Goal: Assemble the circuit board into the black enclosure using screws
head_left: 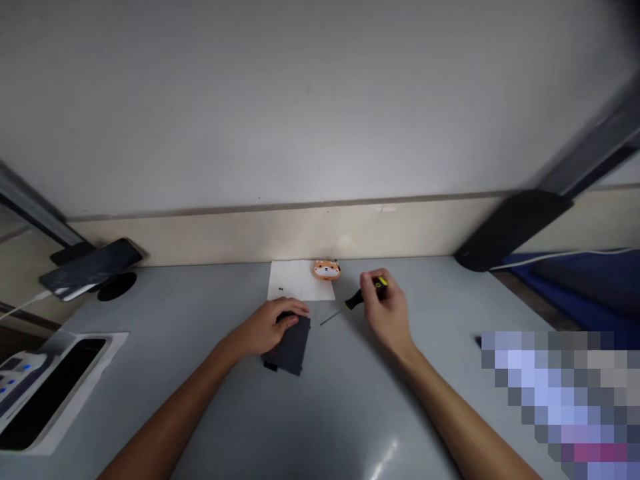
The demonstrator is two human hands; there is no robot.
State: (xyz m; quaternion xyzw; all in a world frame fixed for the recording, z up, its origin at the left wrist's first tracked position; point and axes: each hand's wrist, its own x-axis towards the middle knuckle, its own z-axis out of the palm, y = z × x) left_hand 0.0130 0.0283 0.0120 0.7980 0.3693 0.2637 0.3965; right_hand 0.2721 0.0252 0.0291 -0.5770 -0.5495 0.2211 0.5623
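Note:
A dark grey, flat rectangular device (295,347) lies on the table in front of me, its exact kind unclear. My left hand (273,325) grips its far left part, with the thumb on top and the fingers curled over the far edge. To the right, my right hand (386,308) is closed around the black and yellow handle of a screwdriver (355,299). The thin shaft points left and down toward the device, its tip apart from it. Behind the device is a white sheet of paper (295,275) with tiny dark bits, perhaps screws (281,289), on it.
An orange and white dog-face case (327,269) sits at the paper's right edge by the wall. A phone on a stand (95,267) is at the left, with a white-edged black panel (55,393) nearer. A black post base (515,227) stands at right, beside a pixelated area.

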